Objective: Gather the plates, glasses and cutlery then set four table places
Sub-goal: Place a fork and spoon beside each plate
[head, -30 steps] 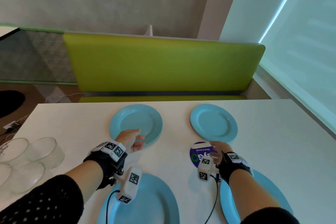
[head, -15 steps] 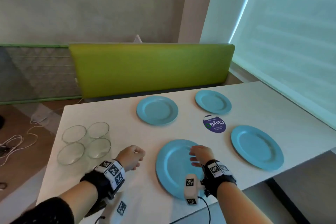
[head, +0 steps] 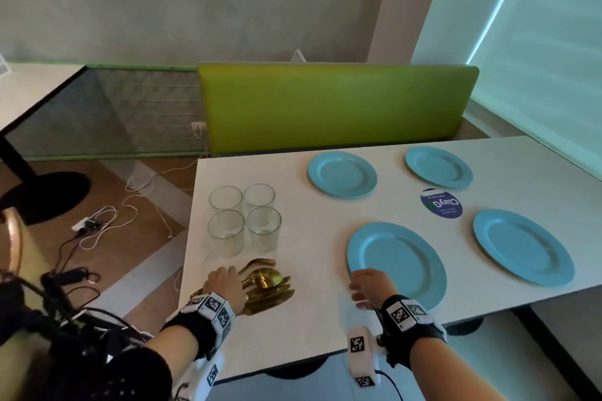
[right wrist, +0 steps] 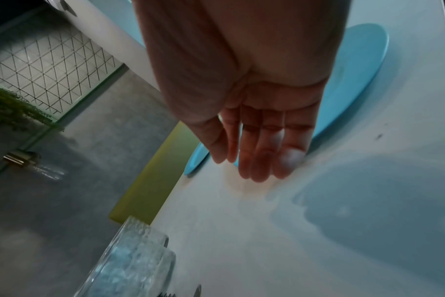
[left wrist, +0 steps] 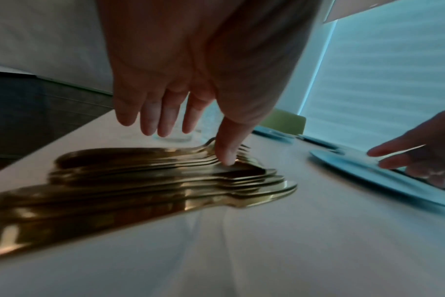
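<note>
Several light blue plates lie on the white table [head: 325, 329]: two far ones [head: 342, 174] [head: 438, 167], two near ones [head: 400, 262] [head: 523, 246]. A pile of gold cutlery [head: 265, 286] [left wrist: 145, 180] lies near the table's front left corner. My left hand [head: 224, 286] [left wrist: 191, 112] hovers over the pile with straight fingers, its thumb touching the top pieces. My right hand [head: 366, 286] [right wrist: 254, 144] hangs open just above the table at the left rim of the near left plate [right wrist: 356, 84]. Several clear glasses [head: 244, 216] stand grouped behind the cutlery.
A round purple sticker [head: 442, 203] sits among the plates. A green bench back [head: 335, 104] runs along the table's far side. Cables and a power strip [head: 94, 221] lie on the wooden floor to the left, by another table's black foot [head: 42, 192].
My view has swung left. My left hand has moved from bare table onto the cutlery pile. My right hand has slid off the near left plate to its left rim, and its fingers have opened.
</note>
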{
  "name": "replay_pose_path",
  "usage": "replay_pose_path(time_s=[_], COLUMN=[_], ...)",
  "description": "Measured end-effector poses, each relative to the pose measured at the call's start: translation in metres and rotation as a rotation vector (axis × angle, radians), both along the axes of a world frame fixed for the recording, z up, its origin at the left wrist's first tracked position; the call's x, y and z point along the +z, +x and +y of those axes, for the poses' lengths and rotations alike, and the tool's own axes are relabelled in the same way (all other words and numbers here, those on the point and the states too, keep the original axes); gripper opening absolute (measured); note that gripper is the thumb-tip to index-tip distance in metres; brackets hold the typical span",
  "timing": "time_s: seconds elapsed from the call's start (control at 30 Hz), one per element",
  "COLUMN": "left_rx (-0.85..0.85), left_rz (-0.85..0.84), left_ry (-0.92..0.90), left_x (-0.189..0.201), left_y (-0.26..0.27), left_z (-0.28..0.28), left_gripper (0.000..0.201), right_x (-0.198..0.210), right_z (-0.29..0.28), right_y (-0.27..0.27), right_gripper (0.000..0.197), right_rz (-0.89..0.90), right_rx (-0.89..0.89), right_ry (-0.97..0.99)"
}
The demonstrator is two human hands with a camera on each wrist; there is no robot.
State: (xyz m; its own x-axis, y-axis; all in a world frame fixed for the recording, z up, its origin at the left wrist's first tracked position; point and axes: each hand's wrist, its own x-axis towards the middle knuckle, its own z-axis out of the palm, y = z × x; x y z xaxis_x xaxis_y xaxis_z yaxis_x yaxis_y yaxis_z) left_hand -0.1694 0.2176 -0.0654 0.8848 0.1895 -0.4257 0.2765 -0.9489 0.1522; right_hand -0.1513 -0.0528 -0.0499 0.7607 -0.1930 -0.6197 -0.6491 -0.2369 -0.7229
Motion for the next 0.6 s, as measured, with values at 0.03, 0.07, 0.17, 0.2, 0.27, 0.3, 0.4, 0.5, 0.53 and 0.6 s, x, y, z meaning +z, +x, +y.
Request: replay_pose_path(time_s=[0.03, 0.07, 0.17, 0.2, 0.27, 0.3, 0.4, 0.5, 0.53, 0.6], left_rx=[-0.012, -0.028, -0.076, -0.097, -0.135, -0.146, -0.171, -0.175, -0.181, -0.193], left_rz=[-0.003, -0.003, 0.020, 0.031, 0.035, 0.033, 0.042, 0.047, 0.041, 0.029], left_ry=[0.009, 0.009, -0.025, -0.036, -0.035, -0.020, 0.014, 0.031, 0.038, 0.066], left_x=[-0.004, -0.007, -0.015, -0.016, -0.017, -0.017, -0.019, -0.024, -0.026, -0.026], left_y=[-0.001, -0.001, 0.000, 0.001, 0.004, 0.006, 0.012, 0.015, 0.016, 0.017], left_z=[0.006, 0.011, 0.020, 0.022, 0.024, 0.024, 0.027, 0.029, 0.030, 0.028], left_gripper=[0.057, 0.061, 0.065, 0.064, 0.064, 0.063, 0.057, 0.048, 0.044, 0.036], right_x=[0.000, 0.000, 0.001, 0.001, 0.000, 0.000, -0.001, -0.001, -0.001, 0.000], right_z=[0.003, 0.004, 0.007, 0.006, 0.004, 0.002, -0.004, -0.011, -0.013, -0.016], right_y=[-0.003, -0.005, -0.014, -0.016, -0.021, -0.023, -0.028, -0.030, -0.031, -0.031], right_gripper=[0.019, 0.020, 0.020, 0.020, 0.017, 0.016, 0.017, 0.014, 0.013, 0.015], right_rz=[0.006, 0.011, 0.017, 0.017, 0.017, 0.015, 0.014, 0.021, 0.020, 0.015], right_rx=[0.013, 0.020, 0.030, 0.030, 0.030, 0.026, 0.007, -0.017, -0.024, -0.038], right_ry=[-0.004, -0.003, -0.009, -0.013, -0.023, -0.030, -0.050, -0.063, -0.065, -0.076])
